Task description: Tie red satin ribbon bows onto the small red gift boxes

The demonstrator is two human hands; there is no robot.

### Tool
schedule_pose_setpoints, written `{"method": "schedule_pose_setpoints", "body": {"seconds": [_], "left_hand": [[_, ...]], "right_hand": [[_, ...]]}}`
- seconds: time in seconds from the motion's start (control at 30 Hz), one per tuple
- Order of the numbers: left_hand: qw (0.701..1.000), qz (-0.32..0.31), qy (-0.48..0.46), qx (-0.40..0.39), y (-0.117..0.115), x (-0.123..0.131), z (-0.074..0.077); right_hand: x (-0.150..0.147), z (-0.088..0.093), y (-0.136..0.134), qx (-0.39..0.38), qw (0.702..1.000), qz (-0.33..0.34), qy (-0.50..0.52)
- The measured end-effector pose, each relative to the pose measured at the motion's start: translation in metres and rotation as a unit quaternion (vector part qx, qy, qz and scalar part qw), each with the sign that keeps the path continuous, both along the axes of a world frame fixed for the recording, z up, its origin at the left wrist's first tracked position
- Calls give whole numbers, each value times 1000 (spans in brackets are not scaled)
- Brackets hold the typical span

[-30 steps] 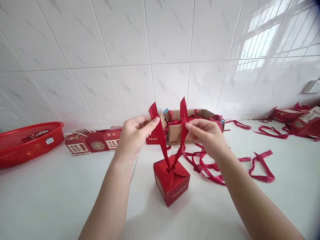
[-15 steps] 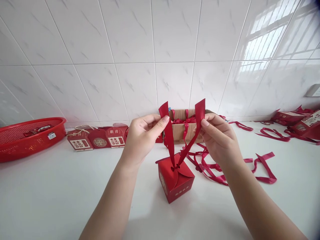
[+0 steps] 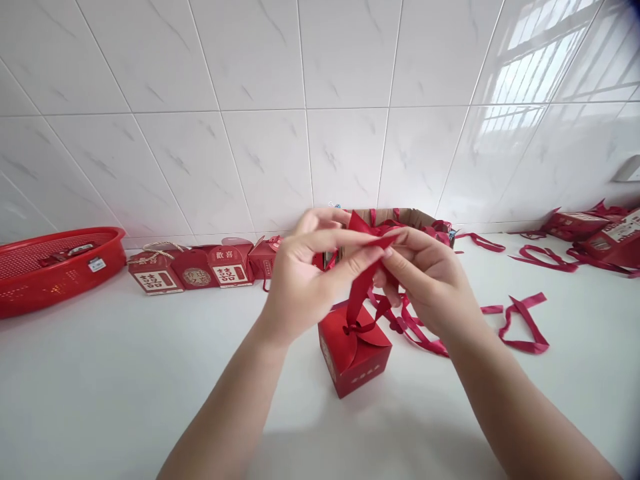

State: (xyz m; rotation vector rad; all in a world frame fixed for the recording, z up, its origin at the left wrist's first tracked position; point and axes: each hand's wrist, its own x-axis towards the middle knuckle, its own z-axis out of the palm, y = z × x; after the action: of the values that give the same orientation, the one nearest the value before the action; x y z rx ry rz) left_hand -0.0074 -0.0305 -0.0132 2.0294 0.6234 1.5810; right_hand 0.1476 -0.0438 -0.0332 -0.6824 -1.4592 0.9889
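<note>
A small red gift box (image 3: 356, 353) with closed top flaps stands on the white table in front of me. Red ribbon (image 3: 359, 293) comes up from the holes in its top. Above the box my left hand (image 3: 313, 273) pinches the ribbon between thumb and fingers. My right hand (image 3: 425, 273) grips the ribbon too, its fingertips meeting those of the left. The two ribbon ends cross where the hands meet, and the fingers partly hide them.
Behind my hands sits a cardboard box (image 3: 415, 219) holding red ribbons. Loose ribbons (image 3: 533, 327) lie to the right. Several decorated red boxes (image 3: 197, 277) line the tiled wall, beside a red plastic basket (image 3: 113, 253) at left. More red boxes (image 3: 580, 223) are at far right.
My hands have come together from holding the two ribbon ends apart. The ends now cross at my fingertips. The gift box stays in place on the table.
</note>
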Motion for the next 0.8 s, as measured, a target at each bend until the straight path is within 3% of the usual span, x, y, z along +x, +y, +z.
{"method": "schedule_pose_setpoints", "body": {"seconds": [0.07,0.13,0.2,0.27,0.33,0.4,0.5,0.57,0.63,0.8], "left_hand": [[993,105,45,8,2,-10,2],[959,247,143,0,7,-27,5],[891,372,261,-10,11,-43,7],[838,428,338,-17,15,-51,8],[833,379,401,-39,16,-49,7],[838,246,479,-89,16,-41,3],[785,81,591,-167,15,-24,-5],[742,57,643,-179,17,-16,-12],[719,60,668,-181,19,-11,-16],[704,34,678,-209,25,-6,-21]], "right_hand": [[6,1,3,4,997,-56,-58],[17,1,10,5,978,-138,-159],[29,0,18,9,929,-233,-287],[39,-2,25,10,864,-309,-397],[43,-4,27,4,830,-299,-470],[41,-4,25,-14,832,-182,-524],[32,-8,20,-40,810,16,-584],[26,-12,20,-51,783,65,-616],[22,-18,25,-54,771,82,-629],[20,-25,37,-58,752,99,-649]]}}
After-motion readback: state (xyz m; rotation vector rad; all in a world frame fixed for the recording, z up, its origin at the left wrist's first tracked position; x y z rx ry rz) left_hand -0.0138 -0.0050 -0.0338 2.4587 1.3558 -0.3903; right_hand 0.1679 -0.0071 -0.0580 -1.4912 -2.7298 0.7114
